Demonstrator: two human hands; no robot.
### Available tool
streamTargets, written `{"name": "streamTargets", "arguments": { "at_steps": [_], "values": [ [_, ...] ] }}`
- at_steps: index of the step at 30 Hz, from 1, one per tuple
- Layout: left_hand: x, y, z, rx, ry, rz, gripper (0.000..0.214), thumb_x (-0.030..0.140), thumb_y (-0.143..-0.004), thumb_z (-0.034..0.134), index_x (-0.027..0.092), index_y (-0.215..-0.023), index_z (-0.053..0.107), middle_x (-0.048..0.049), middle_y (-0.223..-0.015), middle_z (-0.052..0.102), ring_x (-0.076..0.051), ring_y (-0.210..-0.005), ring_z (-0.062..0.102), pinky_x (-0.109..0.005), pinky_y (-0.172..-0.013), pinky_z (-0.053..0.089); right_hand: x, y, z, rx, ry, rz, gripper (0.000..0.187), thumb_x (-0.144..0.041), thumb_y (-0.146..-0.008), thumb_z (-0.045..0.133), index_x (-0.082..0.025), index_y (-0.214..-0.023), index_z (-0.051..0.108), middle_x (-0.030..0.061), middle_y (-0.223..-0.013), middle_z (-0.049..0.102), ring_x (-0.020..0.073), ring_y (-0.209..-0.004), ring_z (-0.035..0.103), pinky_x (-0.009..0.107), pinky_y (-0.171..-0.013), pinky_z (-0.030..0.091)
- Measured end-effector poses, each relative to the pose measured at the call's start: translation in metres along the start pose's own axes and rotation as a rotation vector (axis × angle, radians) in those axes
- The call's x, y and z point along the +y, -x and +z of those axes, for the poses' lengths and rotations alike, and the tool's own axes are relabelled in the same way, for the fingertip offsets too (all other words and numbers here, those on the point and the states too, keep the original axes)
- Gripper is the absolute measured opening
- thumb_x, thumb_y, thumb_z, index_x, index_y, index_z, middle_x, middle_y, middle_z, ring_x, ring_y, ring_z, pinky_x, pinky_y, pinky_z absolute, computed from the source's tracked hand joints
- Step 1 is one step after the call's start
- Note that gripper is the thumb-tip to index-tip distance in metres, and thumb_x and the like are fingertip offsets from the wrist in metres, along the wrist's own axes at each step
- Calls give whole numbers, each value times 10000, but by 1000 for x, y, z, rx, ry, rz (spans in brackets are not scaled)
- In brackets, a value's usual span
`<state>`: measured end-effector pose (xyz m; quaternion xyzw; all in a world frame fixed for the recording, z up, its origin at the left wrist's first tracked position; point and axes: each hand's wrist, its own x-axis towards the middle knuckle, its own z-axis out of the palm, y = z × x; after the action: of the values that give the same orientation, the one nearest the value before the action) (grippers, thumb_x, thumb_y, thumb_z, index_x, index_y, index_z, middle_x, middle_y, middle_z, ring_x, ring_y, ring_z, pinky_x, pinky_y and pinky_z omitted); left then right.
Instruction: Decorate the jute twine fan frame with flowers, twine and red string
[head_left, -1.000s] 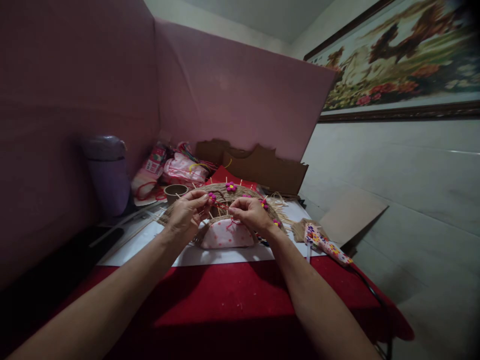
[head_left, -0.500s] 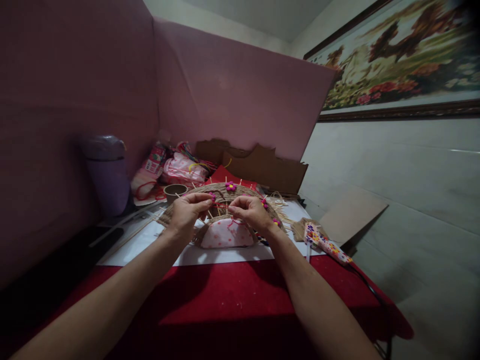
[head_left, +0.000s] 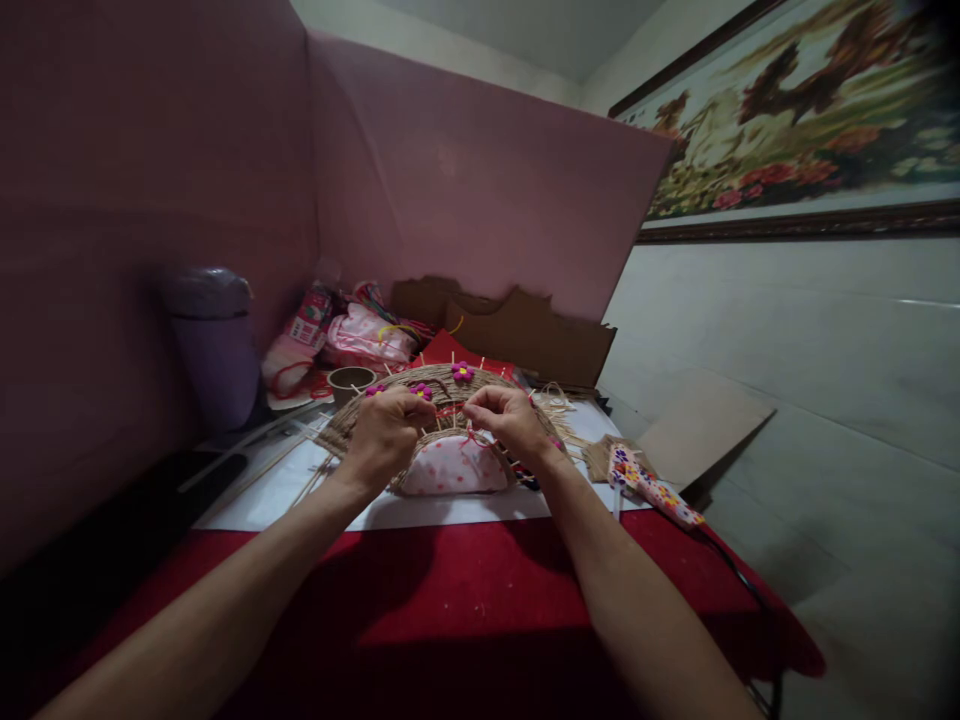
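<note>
A half-round craft piece wound with brown twine stands before me, with thin sticks poking out of its rim and magenta flowers on it. At its lower middle sits a half-round pad of white fabric with pink dots. My left hand is closed in front of the left part of the arch. My right hand pinches at the right, just above the pad. A thin red cord runs between the two hands, and its ends inside the fingers are hidden.
A lidded purple cup stands at the left, near a cardboard ring and bagged pink materials. Torn cardboard leans at the back. A flower-patterned glue gun lies right on the red tablecloth's white sheet.
My left hand has turned and curled from a raised pinch into a fist, slightly lower. My right hand has shifted a little to the right.
</note>
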<state>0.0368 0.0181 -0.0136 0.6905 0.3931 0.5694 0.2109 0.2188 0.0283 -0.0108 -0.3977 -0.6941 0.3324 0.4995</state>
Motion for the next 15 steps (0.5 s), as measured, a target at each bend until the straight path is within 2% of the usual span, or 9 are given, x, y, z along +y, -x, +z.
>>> {"name": "streamTargets", "arguments": {
  "at_steps": [8,15],
  "values": [
    [6,-1,-2,21,10,-6,234,29,-632,625,231,-606,740,-3,-554,609,-130,-522,493,-238,-513,333,0,0,-4,20,84,-18,239,-379,-720,653,-162,-659,575,-19,-598,542,94,-553,457,231,-530,361],
    [-2,-3,-1,-13,-121,180,217,49,-650,636,237,-563,700,-21,-614,574,-160,-584,463,-265,-589,315,-5,1,-5,28,134,-27,230,-370,-727,652,-161,-655,588,-13,-609,560,98,-570,468,231,-542,380]
  ]
}}
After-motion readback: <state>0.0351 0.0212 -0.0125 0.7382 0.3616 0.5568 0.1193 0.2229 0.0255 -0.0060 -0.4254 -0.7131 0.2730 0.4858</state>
